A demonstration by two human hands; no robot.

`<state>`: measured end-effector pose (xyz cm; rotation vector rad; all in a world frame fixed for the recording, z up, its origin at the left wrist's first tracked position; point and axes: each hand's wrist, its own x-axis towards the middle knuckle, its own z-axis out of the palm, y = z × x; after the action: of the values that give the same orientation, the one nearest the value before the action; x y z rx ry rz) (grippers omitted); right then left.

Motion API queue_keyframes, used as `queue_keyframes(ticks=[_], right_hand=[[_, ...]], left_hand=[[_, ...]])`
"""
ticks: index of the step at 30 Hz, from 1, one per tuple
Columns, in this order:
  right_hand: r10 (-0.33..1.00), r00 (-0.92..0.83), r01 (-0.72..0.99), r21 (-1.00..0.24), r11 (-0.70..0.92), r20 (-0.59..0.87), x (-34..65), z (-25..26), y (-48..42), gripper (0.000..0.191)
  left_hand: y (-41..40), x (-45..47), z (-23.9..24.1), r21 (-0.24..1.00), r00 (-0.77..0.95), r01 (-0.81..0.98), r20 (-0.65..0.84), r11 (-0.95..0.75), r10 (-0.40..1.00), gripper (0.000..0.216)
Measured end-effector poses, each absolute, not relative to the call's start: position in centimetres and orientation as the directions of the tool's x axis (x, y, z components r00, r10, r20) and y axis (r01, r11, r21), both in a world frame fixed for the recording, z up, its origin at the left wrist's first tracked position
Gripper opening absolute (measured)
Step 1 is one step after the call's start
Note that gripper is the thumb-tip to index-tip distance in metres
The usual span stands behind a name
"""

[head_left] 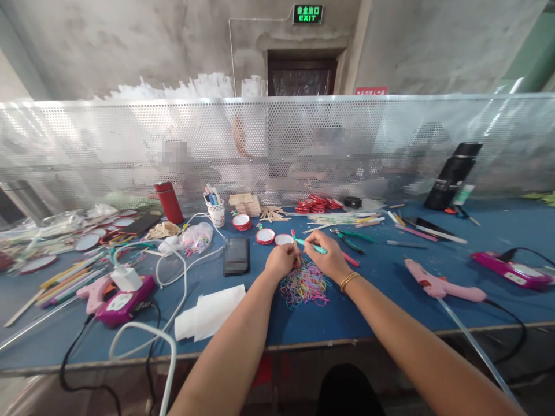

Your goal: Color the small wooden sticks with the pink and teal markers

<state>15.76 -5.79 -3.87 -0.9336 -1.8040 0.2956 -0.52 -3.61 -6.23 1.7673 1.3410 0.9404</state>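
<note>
My left hand (282, 260) is closed on a small wooden stick (295, 242) that stands upright, its top end coloured red. In my right hand (326, 254), closed in a writing grip, is a teal marker pen (318, 248); its tip points at the stick, and whether they touch I cannot tell. Below both hands lies a loose pile of colourful rubber bands (307, 288). Just beyond them are two round red-rimmed pieces with white faces, one (265, 236) left of the other (284, 239). A red pen (350, 259) lies by my right wrist.
A phone (236, 256) and white paper (212, 312) lie to the left. Pink glue guns (442, 284) (96, 293) rest at both sides, with cables about. Pliers (349, 240), a pen cup (215, 212), a red flask (169, 202) and a black bottle (453, 176) stand or lie farther back.
</note>
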Motion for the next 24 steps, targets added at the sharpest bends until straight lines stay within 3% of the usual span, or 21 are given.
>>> queue_keyframes(ticks=[9, 24], right_hand=[[0.728, -0.151, 0.447, -0.611, 0.654, 0.669, 15.9, -4.0, -5.8, 0.011], [0.7, -0.136, 0.495, -0.564, 0.661, 0.701, 16.0, -3.7, -5.7, 0.011]], left_hand=[[-3.6, -0.6, -6.3, 0.837, 0.208, 0.501, 0.132, -0.221, 0.969, 0.019], [-2.9, -0.5, -6.8, 0.904, 0.176, 0.404, 0.075, -0.142, 0.981, 0.018]])
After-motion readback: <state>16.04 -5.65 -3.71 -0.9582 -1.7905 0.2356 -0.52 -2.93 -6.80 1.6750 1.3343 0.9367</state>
